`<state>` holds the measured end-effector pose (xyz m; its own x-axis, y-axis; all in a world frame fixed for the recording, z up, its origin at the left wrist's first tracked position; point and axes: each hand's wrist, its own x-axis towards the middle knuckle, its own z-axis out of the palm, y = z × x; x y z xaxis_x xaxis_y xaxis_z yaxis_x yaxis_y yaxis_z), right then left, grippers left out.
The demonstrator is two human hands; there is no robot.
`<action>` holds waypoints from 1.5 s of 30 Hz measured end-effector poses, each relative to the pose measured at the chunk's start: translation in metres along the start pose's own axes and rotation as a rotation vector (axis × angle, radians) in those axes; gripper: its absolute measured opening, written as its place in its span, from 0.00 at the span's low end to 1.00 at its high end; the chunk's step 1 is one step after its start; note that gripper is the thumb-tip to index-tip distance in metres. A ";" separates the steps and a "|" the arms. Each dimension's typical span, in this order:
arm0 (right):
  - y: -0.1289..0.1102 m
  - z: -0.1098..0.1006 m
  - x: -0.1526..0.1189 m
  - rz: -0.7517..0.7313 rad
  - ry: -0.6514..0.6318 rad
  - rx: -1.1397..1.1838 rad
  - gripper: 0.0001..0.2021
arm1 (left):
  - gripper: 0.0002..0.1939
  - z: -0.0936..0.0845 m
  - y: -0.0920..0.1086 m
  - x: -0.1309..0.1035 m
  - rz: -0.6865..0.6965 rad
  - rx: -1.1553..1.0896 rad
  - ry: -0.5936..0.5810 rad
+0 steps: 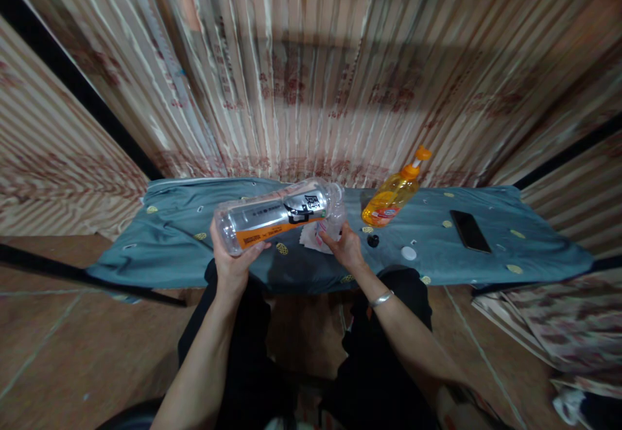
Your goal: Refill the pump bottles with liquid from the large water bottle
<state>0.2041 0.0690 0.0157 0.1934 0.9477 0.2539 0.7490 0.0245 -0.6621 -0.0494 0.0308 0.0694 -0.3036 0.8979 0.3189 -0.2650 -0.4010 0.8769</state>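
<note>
My left hand [232,265] is wrapped round the base of a large clear plastic bottle [272,215] with a silver and orange label. The bottle is tipped almost level above the cloth, its mouth pointing right. At that mouth, my right hand [346,245] is closed on a small clear plastic container [335,216], whose exact shape is hard to make out. Whether the two touch, and whether any liquid passes between them, I cannot tell. Beneath the right fingers shows a piece of white printed paper or wrapper [311,238], partly hidden.
A pump bottle of orange liquid [389,200] stands on the teal cloth-covered surface [262,273]. To the right lie a small black cap [372,241], a white round lid [408,252] and a phone [470,230]. A patterned curtain [311,80] hangs behind, with dark metal poles [97,106] at the sides.
</note>
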 end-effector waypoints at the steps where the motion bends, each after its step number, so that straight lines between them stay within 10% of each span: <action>1: 0.000 0.000 0.000 0.002 0.001 -0.002 0.19 | 0.50 0.000 0.000 0.000 0.003 0.001 -0.001; 45: 0.002 0.002 0.000 -0.007 0.002 0.011 0.19 | 0.52 -0.001 -0.003 0.001 -0.025 -0.024 0.031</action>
<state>0.2045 0.0700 0.0133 0.1895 0.9468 0.2601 0.7435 0.0347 -0.6678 -0.0500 0.0322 0.0666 -0.3247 0.9018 0.2853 -0.2946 -0.3830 0.8755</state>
